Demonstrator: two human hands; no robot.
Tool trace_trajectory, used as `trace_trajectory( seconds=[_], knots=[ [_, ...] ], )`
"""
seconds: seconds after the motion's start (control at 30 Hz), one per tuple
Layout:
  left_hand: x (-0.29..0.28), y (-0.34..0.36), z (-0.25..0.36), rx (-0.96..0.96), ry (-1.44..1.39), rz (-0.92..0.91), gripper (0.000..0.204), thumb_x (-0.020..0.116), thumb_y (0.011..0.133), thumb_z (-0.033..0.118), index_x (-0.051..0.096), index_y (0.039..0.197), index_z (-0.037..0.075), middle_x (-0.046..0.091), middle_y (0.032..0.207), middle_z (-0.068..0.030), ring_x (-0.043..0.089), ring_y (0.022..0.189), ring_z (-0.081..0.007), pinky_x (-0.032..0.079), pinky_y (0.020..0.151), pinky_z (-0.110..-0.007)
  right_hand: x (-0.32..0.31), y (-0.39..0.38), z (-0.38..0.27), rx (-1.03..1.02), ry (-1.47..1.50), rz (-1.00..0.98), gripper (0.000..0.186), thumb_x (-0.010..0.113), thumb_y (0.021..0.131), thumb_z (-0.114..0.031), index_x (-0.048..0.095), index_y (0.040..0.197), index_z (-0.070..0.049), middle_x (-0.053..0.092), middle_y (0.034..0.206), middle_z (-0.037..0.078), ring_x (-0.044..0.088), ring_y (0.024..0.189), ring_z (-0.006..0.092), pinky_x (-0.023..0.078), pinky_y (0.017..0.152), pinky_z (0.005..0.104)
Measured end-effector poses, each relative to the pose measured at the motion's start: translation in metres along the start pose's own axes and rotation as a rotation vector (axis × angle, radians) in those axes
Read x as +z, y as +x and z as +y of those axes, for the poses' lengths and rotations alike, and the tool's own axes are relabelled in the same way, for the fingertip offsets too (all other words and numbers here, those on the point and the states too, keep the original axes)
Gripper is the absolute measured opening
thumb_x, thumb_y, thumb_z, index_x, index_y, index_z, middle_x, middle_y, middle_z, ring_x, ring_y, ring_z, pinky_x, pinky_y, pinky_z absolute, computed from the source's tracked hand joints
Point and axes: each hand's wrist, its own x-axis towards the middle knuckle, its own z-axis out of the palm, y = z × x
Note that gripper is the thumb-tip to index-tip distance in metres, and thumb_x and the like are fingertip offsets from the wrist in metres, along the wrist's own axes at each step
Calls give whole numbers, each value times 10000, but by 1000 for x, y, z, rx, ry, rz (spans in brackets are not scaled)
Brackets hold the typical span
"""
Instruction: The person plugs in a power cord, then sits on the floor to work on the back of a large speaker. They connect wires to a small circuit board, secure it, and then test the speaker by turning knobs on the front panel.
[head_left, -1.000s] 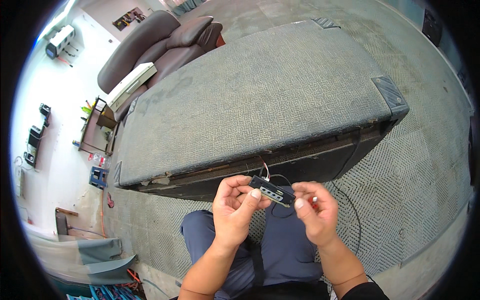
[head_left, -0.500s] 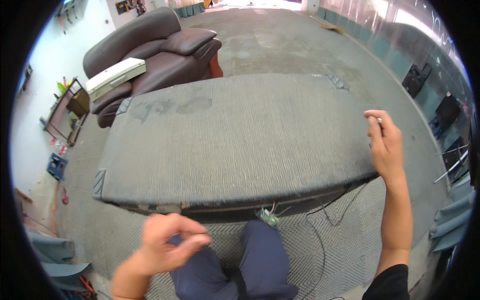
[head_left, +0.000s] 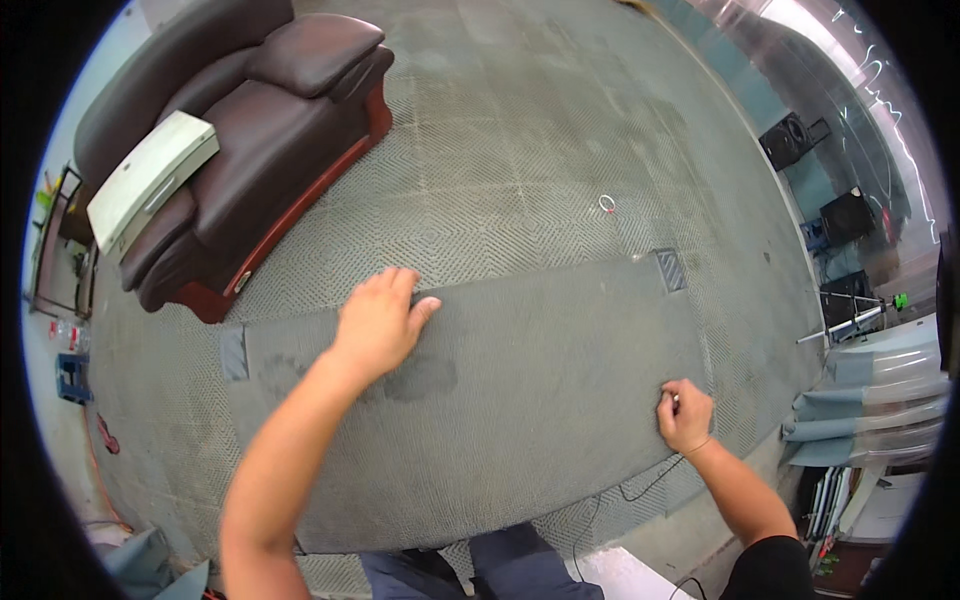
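A large, low box (head_left: pixel 540 400) with a grey textured covering lies in front of the person, its near edge by the knees of the dark blue trousers (head_left: pixel 520 565). The left hand (head_left: pixel 375 322) is at the box's far edge, left of the middle. Its fingers are extended and close together, with the thumb spread away from them; they have hold of nothing visible, and whether they touch the box is hard to tell. A dark stain (head_left: pixel 425 378) marks the top near that hand.

The right hand (head_left: pixel 686 415) is at the box's right edge, toward the near right corner. Its fingers are curled in tightly, and a small pale bit (head_left: pixel 676 400) shows between them, too small to identify. A thin black cable (head_left: pixel 650 487) loops out past the near edge, close to the same corner.

Ribbed dark guards cover the far corners: the right guard (head_left: pixel 671 270) and the left guard (head_left: pixel 234 353). Beyond the far edge, toward the far right corner, a white ring (head_left: pixel 607 204) with a touch of red lies on the patterned floor (head_left: pixel 480 130).

A brown sofa (head_left: pixel 270 125) stands past the far left corner, with a long white case (head_left: pixel 155 180) lying across it. Black speakers (head_left: pixel 787 140) stand along the floor's right edge.
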Motion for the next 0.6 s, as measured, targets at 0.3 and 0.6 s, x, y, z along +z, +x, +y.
trace_trajectory(
  seconds=[0.3, 0.6],
  knots=[
    [39, 10, 16, -192, 153, 25, 260, 699, 986, 332, 668, 863, 105, 631, 867, -71, 618, 869, -297, 441, 841, -458, -5, -10, 7, 87, -37, -231, 189, 705, 819, -43, 635, 988, -92, 602, 805, 97, 628, 658, 327, 499, 593, 440],
    [24, 20, 22, -259, 62, -84, 194, 730, 875, 304, 685, 914, 120, 613, 899, -63, 600, 877, -289, 435, 863, -438, -28, 7, -3, 309, 7, -516, 157, 722, 826, -88, 646, 963, -86, 632, 806, 102, 661, 680, 327, 531, 621, 456]
  ],
)
